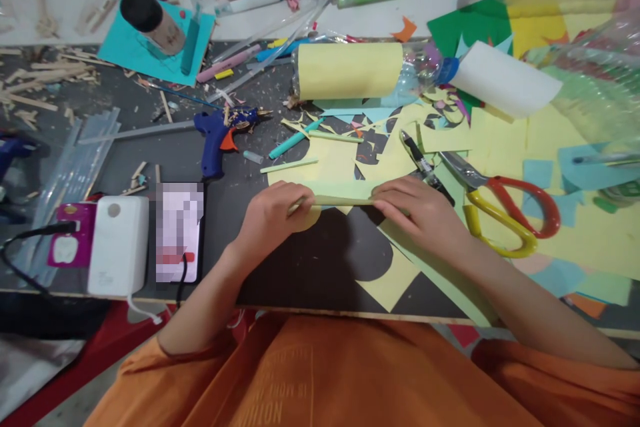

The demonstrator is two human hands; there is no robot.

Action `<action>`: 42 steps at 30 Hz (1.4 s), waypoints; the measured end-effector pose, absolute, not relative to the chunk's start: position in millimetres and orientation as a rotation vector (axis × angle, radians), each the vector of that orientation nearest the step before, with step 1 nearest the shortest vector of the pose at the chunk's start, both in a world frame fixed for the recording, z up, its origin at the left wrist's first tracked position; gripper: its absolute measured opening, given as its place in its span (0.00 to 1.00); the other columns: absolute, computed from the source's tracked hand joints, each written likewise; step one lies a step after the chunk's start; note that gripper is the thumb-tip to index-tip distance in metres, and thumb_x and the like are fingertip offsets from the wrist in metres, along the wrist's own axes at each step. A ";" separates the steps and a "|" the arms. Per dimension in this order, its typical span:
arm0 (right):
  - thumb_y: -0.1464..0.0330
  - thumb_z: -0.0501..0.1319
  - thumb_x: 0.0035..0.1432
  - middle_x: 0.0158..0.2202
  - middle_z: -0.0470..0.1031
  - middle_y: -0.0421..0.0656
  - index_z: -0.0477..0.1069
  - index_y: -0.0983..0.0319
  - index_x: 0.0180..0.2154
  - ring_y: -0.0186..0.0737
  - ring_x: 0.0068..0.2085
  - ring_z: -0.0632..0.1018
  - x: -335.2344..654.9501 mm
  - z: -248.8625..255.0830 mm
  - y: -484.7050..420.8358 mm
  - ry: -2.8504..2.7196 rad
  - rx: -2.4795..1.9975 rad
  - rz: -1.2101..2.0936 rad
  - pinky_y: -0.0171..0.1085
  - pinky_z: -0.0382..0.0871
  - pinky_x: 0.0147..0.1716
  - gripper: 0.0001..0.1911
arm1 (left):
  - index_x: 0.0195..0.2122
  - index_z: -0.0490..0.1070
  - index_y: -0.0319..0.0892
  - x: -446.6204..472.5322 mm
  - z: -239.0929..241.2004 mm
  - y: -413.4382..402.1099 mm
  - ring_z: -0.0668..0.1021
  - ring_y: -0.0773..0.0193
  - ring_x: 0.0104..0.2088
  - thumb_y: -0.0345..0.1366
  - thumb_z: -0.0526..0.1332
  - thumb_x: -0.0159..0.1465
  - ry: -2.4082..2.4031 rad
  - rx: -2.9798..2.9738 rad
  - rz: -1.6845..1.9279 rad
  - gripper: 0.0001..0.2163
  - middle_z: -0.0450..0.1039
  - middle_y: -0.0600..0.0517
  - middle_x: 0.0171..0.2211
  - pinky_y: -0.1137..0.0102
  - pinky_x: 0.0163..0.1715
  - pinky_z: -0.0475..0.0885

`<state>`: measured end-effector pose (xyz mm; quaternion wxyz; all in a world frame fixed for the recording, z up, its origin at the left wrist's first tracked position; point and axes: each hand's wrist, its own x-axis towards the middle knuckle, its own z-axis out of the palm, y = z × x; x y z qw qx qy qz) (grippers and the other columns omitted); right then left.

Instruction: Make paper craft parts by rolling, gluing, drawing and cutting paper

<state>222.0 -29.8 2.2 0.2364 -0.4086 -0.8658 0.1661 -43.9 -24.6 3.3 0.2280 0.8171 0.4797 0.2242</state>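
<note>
Both our left hand and right hand sensibly pinch opposite ends of one narrow yellow-green paper strip, likely light, easily creased.

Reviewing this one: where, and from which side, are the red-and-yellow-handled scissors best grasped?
Probably by the handle loops, coming from the person's right: they spread wide toward that side and the body, while the metal blades point away and leftward, close to the black pen.

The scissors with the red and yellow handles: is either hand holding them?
No, the scissors lie beside the right hand, while it and the left hand both grip pale paper.
</note>
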 end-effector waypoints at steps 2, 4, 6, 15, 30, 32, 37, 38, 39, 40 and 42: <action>0.68 0.52 0.68 0.32 0.79 0.46 0.72 0.61 0.31 0.43 0.34 0.77 223.4 0.4 -28.1 -2.335 -1.194 0.512 0.42 0.70 0.36 0.14 | 0.31 0.74 0.42 -44.8 0.7 -24.1 0.76 0.64 0.29 0.36 0.56 0.67 1.411 2.295 0.638 0.10 0.77 0.52 0.27 0.72 0.30 0.68; 0.67 0.52 0.68 0.31 0.77 0.46 0.71 0.60 0.30 0.43 0.34 0.76 223.7 -1.1 -26.0 -2.317 -1.254 0.542 0.42 0.69 0.35 0.15 | 0.34 0.75 0.41 -44.5 -1.4 -24.8 0.77 0.62 0.29 0.36 0.56 0.67 1.516 2.425 0.629 0.09 0.77 0.51 0.28 0.70 0.31 0.70; 0.67 0.53 0.68 0.30 0.76 0.46 0.70 0.61 0.29 0.43 0.34 0.75 222.8 -1.6 -23.8 -2.324 -1.277 0.546 0.42 0.67 0.35 0.14 | 0.39 0.75 0.40 -41.4 -2.3 -27.8 0.79 0.59 0.34 0.35 0.57 0.67 1.544 2.612 0.640 0.08 0.79 0.48 0.33 0.67 0.35 0.72; 0.67 0.54 0.66 0.30 0.73 0.45 0.68 0.60 0.27 0.41 0.33 0.74 218.6 1.1 -15.5 -2.311 -1.347 0.647 0.40 0.66 0.34 0.14 | 0.59 0.65 0.32 -0.6 -0.7 -59.8 0.70 0.53 0.62 0.33 0.52 0.70 1.157 2.881 0.319 0.18 0.71 0.39 0.58 0.60 0.61 0.66; 0.68 0.56 0.64 0.31 0.70 0.43 0.64 0.59 0.26 0.39 0.32 0.74 214.9 -7.4 -14.6 -2.223 -1.342 0.565 0.38 0.66 0.32 0.12 | 0.64 0.61 0.42 -4.1 -1.0 -65.4 0.67 0.54 0.65 0.42 0.49 0.71 1.239 2.784 0.142 0.22 0.64 0.45 0.64 0.56 0.62 0.62; 0.68 0.56 0.64 0.30 0.70 0.43 0.64 0.59 0.26 0.39 0.32 0.74 214.8 -8.1 -14.8 -2.235 -1.344 0.562 0.39 0.66 0.32 0.12 | 0.63 0.63 0.42 -4.0 -0.5 -66.1 0.67 0.53 0.64 0.43 0.50 0.71 1.238 2.789 0.149 0.22 0.65 0.44 0.64 0.56 0.62 0.62; 0.68 0.56 0.64 0.31 0.70 0.43 0.64 0.59 0.26 0.40 0.32 0.74 215.0 -10.3 -15.2 -2.237 -1.351 0.546 0.39 0.66 0.32 0.12 | 0.64 0.61 0.40 -2.0 0.7 -70.0 0.66 0.54 0.65 0.45 0.49 0.71 1.330 2.734 0.111 0.24 0.64 0.45 0.65 0.58 0.62 0.61; 0.68 0.56 0.64 0.31 0.70 0.43 0.64 0.59 0.26 0.40 0.32 0.74 214.9 -10.4 -15.2 -2.241 -1.352 0.541 0.39 0.66 0.32 0.12 | 0.64 0.60 0.39 -1.6 0.3 -70.7 0.66 0.55 0.65 0.46 0.48 0.71 1.340 2.732 0.109 0.24 0.64 0.45 0.65 0.58 0.62 0.61; 0.68 0.56 0.64 0.31 0.70 0.44 0.64 0.59 0.26 0.40 0.32 0.74 214.8 -10.4 -15.1 -2.246 -1.352 0.536 0.39 0.66 0.32 0.12 | 0.65 0.60 0.39 -1.2 -0.2 -71.3 0.66 0.54 0.65 0.46 0.48 0.71 1.344 2.734 0.106 0.25 0.63 0.46 0.65 0.57 0.62 0.61; 0.68 0.56 0.64 0.31 0.70 0.44 0.64 0.59 0.26 0.40 0.32 0.74 214.7 -10.4 -15.0 -2.250 -1.350 0.531 0.39 0.66 0.32 0.12 | 0.65 0.59 0.39 -1.0 -0.9 -71.7 0.66 0.54 0.65 0.46 0.47 0.71 1.344 2.736 0.105 0.25 0.63 0.46 0.65 0.56 0.62 0.60; 0.68 0.56 0.64 0.31 0.70 0.44 0.63 0.59 0.27 0.40 0.32 0.74 214.4 -10.4 -14.8 -2.253 -1.345 0.527 0.39 0.66 0.33 0.12 | 0.66 0.58 0.38 -0.6 -2.4 -71.9 0.65 0.53 0.65 0.47 0.47 0.71 1.346 2.738 0.107 0.26 0.62 0.45 0.65 0.54 0.62 0.60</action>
